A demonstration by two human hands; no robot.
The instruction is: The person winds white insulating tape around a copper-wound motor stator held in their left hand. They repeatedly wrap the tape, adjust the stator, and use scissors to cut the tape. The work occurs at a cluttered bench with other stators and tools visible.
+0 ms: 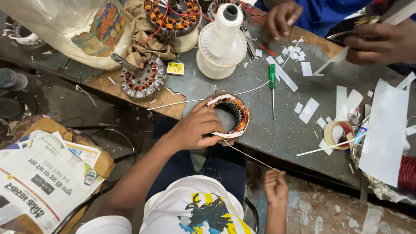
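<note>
Left hand (193, 130) fingers clasp the motor stator (229, 115) at the desk (277, 134) edge; below it, right hand (276, 186) apparently pinches white thread (249, 157).

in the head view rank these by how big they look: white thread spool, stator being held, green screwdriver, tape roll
1. white thread spool
2. stator, partly covered by the left hand
3. tape roll
4. green screwdriver: longer than the tape roll is wide but very thin, so these last two are unsure.

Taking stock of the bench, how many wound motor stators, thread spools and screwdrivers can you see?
Wound motor stators: 4
Thread spools: 1
Screwdrivers: 1
Total: 6
The left hand grips one stator; the right hand pulls thread.
</note>
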